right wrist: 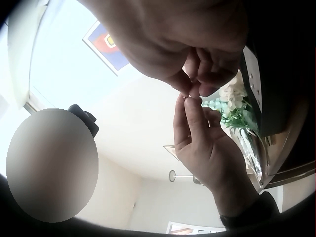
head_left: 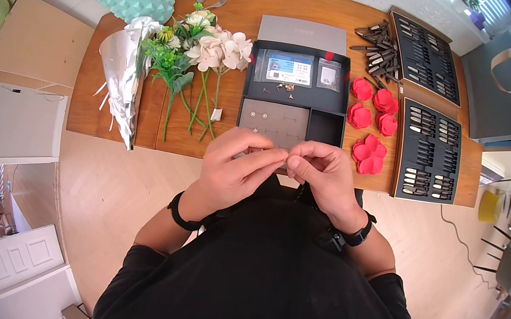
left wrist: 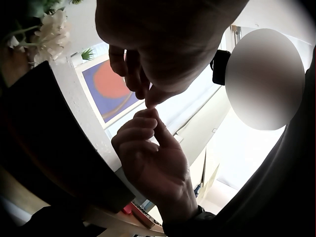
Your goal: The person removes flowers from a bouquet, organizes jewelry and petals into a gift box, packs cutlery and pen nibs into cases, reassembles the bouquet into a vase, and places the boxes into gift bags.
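Note:
My left hand (head_left: 229,166) and right hand (head_left: 329,179) meet at the fingertips over the table's front edge. Between them both pinch a tiny earring (right wrist: 186,97), mostly hidden by thumbs and fingers. Just beyond the hands lies an open black jewellery box (head_left: 247,87). Its grey earring pad (head_left: 275,110) carries a few small studs, partly covered by my left hand. In the box's back half, small gold-coloured pieces (head_left: 287,87) lie loose below a bagged card (head_left: 290,68) and a small clear bag (head_left: 329,75).
Left of the box lie artificial flowers (head_left: 211,54) and a silver foil wrap (head_left: 122,71). Red flower heads (head_left: 369,154), a pile of dark pens (head_left: 382,57) and two cases of pen-like tools (head_left: 428,150) stand on the right. A grey lid (head_left: 302,33) lies behind the box.

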